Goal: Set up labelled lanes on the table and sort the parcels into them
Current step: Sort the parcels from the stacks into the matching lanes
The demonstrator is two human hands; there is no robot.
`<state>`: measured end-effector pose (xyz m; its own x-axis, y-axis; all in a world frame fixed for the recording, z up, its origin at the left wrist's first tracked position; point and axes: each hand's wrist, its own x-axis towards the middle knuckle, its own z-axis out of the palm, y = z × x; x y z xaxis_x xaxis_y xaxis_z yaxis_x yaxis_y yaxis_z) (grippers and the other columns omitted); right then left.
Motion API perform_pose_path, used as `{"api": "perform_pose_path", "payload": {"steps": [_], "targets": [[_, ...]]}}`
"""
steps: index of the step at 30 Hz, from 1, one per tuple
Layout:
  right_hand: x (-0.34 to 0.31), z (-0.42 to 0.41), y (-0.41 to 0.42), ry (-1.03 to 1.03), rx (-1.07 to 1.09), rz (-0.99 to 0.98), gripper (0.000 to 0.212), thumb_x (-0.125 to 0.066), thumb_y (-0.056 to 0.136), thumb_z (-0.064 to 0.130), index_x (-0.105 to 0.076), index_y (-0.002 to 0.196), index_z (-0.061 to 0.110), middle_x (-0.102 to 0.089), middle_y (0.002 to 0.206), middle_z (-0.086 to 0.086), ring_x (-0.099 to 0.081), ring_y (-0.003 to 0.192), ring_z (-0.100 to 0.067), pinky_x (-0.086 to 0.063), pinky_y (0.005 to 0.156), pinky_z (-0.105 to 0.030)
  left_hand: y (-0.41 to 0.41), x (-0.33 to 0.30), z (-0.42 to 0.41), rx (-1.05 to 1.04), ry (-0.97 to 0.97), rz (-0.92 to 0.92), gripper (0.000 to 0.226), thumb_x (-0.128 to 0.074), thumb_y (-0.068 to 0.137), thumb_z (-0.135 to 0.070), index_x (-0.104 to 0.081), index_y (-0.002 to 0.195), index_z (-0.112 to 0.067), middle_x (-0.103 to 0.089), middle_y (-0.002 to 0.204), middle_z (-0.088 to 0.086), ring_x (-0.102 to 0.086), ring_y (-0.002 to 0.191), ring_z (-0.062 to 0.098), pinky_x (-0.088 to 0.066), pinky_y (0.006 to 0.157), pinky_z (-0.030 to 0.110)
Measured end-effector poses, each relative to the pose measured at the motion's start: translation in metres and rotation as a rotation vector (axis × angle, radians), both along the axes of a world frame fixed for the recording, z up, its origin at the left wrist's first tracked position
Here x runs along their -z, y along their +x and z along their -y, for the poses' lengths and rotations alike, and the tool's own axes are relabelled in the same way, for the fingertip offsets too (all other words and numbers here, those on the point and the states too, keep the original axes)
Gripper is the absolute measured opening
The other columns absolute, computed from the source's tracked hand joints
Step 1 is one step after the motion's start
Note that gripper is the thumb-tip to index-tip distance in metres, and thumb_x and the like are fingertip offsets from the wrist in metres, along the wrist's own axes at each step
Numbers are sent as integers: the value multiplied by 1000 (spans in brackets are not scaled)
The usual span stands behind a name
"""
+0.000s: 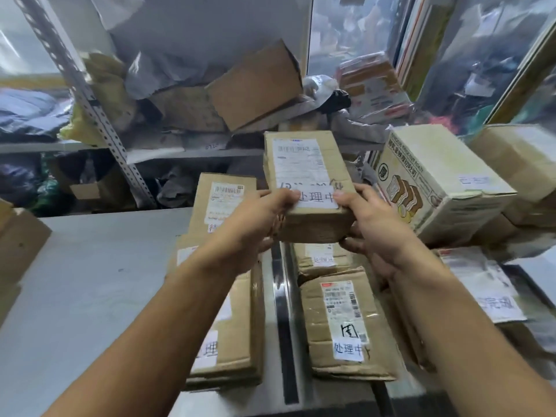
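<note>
Both hands are reaching forward with arms extended, gripping a brown parcel (307,188) above the table (84,281): the left hand (255,221) is clasping its near-left corner, the right hand (373,224) its near-right corner, thumbs pressing on its white label (317,200).

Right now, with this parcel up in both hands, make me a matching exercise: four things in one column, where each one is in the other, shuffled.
Things:
1. held parcel
2. toast-picture box
3. black strip
4. metal upright

Places:
A. far left, on the shelving
B. between left hand and right hand
C. right of the raised parcel
D. on the table, between two parcel rows

Pairs: 1-B, 2-C, 3-D, 4-A
</note>
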<state>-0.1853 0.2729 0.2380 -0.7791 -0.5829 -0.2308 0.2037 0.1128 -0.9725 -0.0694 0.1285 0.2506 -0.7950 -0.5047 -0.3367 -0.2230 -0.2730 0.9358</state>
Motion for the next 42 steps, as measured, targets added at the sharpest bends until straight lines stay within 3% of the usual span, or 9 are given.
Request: {"api": "perform_pose_path", "payload": {"steps": [6,12,16,21,26,34,36,40,42], "targets": [[65,12,-49,-41,144,81,36,-61,94,34,-60,129,25,-72,112,-4,-70,90,-19,-53,62,-30,-73,60,-25,-220,105,-12,30,-64,90,-29,-66,113,-11,-77,98,8,-74,73,13,-52,51,19],[131,11,-76,28,147,157,32,-62,93,28,-63,125,23,-72,109,-10,-74,79,-16,-54,55,-27,-98,123,-33,-265,177,88,32,-64,91,-26,-64,119,-12,-76,100,9,-74,80,18,-53,54,23],[164,16,-79,96,149,170,32,-59,95,25,-62,126,20,-72,111,-9,-70,93,-22,-55,66,-29,-103,150,-32,-260,211,181,25,-61,92,-27,-64,115,-17,-78,94,4,-75,81,18,-56,58,26],[176,13,-75,299,43,42,41,-55,97,33,-57,136,21,-66,124,-2,-60,112,-21,-50,99,-42,-106,170,-35,-226,58,315,37,-55,90,-35,-59,122,-18,-69,112,7,-66,104,25,-54,96,46],[171,19,-80,351,52,-32,38,-53,97,28,-57,133,17,-65,123,-3,-59,109,-20,-47,90,-35,-109,167,-30,-188,29,305,34,-54,92,-33,-58,122,-19,-70,109,4,-67,100,21,-56,91,40],[170,11,-86,431,-19,-114,41,-55,98,34,-53,136,20,-63,120,2,-54,102,-16,-37,82,-29,-107,173,-37,-197,-67,352,51,-55,96,-37,-47,141,-16,-62,129,7,-60,115,24,-48,103,44],[168,9,-82,427,10,-184,38,-56,97,34,-53,134,24,-62,110,10,-55,97,-12,-40,79,-26,-108,169,-38,-228,-139,350,50,-56,96,-37,-46,141,-17,-62,132,6,-59,117,22,-48,104,44],[154,8,-71,370,82,-342,25,-57,95,25,-56,117,37,-59,92,27,-60,92,-1,-36,63,-3,-111,154,-39,-283,-295,331,62,-57,95,-36,-34,149,-17,-52,144,4,-51,127,22,-42,99,32],[144,9,-68,338,91,-382,25,-57,95,22,-57,117,35,-62,98,26,-62,99,-4,-39,68,-2,-111,142,-38,-317,-373,329,64,-57,93,-35,-33,150,-17,-49,145,5,-50,126,22,-41,96,32]]}}
